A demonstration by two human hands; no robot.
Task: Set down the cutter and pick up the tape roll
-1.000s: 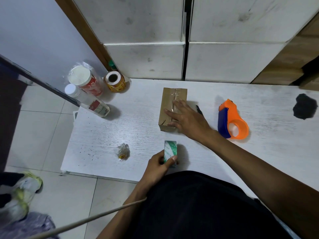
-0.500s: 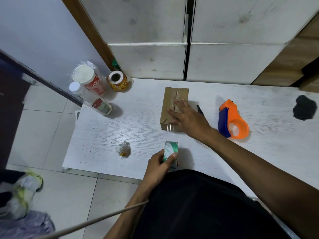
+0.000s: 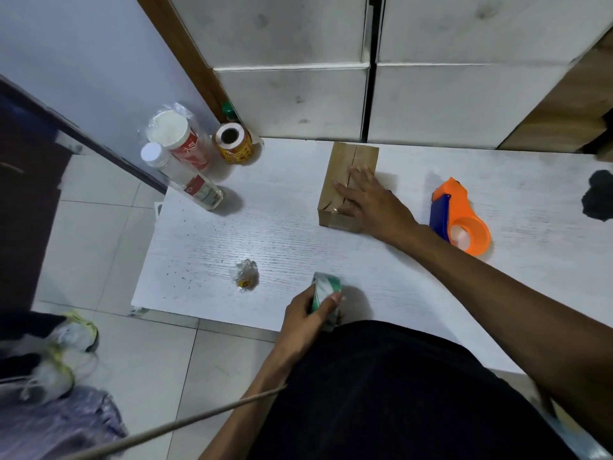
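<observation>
Two hands busy: right hand (image 3: 371,200) flat, fingers straight, on the brown box (image 3: 346,180), its long axis running away from me; left hand (image 3: 306,310) grips the green carton (image 3: 325,287), nearer me than the box.

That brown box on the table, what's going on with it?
A person has the right hand laid flat on a small brown cardboard box, fingers straight over its taped seam. The left hand grips a small green and white carton at the near edge of the white table. An orange tape dispenser lies untouched to the right of the box, and a crumpled wrapper sits to the left of the carton.
</observation>
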